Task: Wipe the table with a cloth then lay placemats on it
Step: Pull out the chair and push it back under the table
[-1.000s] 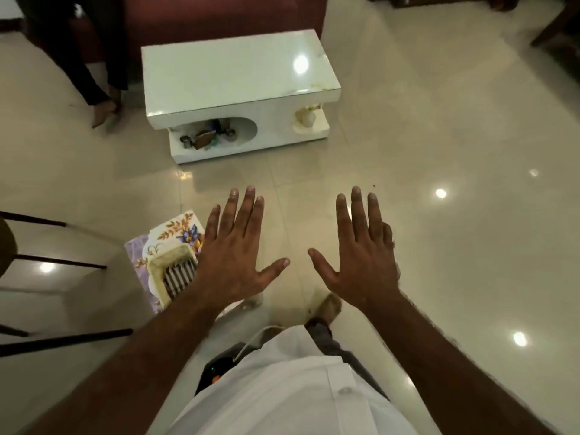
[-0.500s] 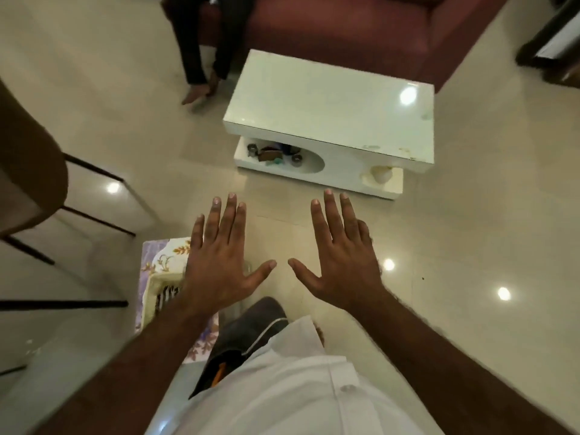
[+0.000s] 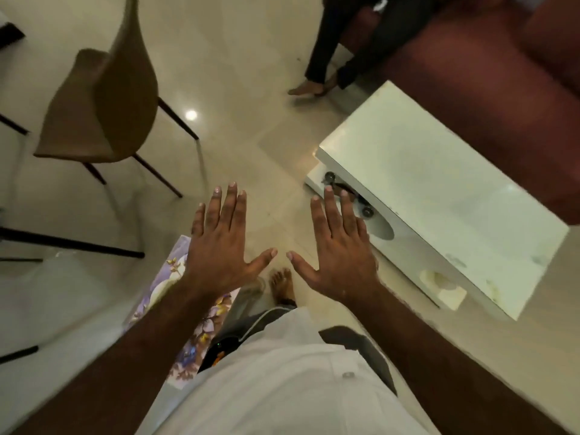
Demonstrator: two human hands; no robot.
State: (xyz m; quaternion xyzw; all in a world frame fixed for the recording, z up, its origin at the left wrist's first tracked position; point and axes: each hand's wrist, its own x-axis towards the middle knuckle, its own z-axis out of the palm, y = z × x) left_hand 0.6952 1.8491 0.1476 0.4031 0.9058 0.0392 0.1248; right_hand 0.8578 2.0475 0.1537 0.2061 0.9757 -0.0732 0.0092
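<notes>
My left hand (image 3: 222, 246) and my right hand (image 3: 337, 249) are held out in front of me, palms down, fingers straight and spread, holding nothing. Under my left hand and forearm lies a floral purple placemat (image 3: 194, 337) on a glass table (image 3: 62, 296) at the lower left. A low white coffee table (image 3: 439, 196) stands on the floor to the right, its glossy top bare. No cloth is in view.
A brown chair (image 3: 103, 98) with dark legs stands at the upper left. A dark red sofa (image 3: 489, 64) sits behind the coffee table, with a seated person's legs (image 3: 320, 67) at the top. Small objects (image 3: 361, 205) lie on the coffee table's lower shelf. Glossy tiled floor spreads between.
My view has swung left: the coffee table moved to the right of the frame and the brown chair came into view. Both hands stay spread and empty.
</notes>
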